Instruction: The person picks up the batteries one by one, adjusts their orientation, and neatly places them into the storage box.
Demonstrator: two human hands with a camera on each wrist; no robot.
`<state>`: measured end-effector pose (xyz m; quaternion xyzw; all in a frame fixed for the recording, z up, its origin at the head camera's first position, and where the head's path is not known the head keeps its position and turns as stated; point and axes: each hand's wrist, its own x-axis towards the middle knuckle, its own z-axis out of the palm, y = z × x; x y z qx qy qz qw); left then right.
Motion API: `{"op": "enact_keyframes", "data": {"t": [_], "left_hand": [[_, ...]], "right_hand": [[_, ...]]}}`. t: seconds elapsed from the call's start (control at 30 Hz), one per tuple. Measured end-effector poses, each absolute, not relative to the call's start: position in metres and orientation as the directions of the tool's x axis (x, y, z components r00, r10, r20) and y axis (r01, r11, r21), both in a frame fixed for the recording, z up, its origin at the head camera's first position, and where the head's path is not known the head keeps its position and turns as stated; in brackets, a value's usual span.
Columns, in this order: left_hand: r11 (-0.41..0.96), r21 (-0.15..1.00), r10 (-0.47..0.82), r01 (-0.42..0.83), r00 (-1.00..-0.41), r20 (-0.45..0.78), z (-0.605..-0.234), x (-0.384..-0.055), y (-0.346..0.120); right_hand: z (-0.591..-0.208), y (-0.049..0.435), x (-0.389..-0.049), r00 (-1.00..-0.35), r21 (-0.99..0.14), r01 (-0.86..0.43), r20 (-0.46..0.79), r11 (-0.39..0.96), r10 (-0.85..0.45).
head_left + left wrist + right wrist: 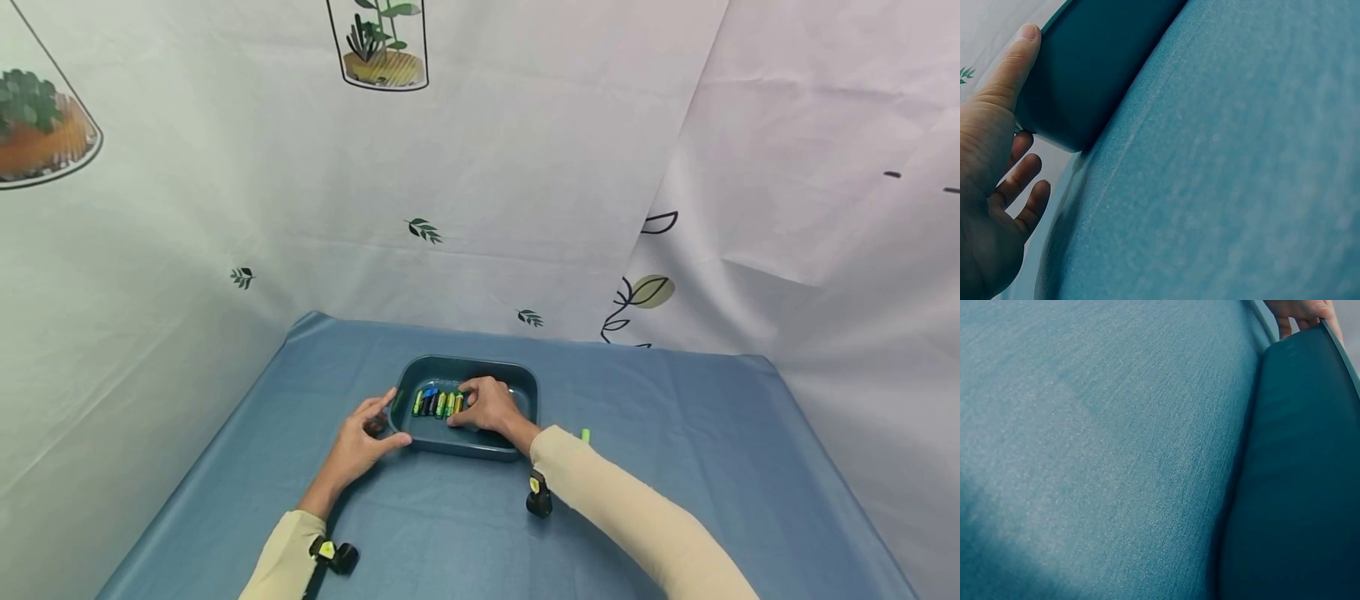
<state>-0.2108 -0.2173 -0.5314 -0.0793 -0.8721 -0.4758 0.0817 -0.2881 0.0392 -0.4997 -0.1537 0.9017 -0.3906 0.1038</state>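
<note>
Inside a dark teal tray (465,451) lies a row of small batteries (429,403) in green, black, blue and yellow, side by side. My right hand (489,406) reaches over the tray's near right side and pinches the battery at the row's right end, thumb at its near end and a finger at its far end. At the tray's left corner, my left hand (358,439) rests spread, its thumb along the near rim and a finger on the left rim. In the left wrist view, the other fingers (1022,178) hang loosely bent beside the tray wall (1085,81).
A light green piece (586,435) lies right of the tray, partly hidden by the right sleeve. Blue cloth (675,433) covers the table. White printed fabric (480,183) hangs behind and at both sides.
</note>
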Motion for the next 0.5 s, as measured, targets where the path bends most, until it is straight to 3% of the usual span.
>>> {"op": "enact_keyframes", "data": {"t": [0.5], "left_hand": [[0.54,0.812,0.056,0.223,-0.972,0.23,-0.532,-0.211,-0.217]], "right_hand": [[-0.486,0.048,-0.282,-0.923,-0.778,-0.242,0.002,0.579,-0.384]]}}
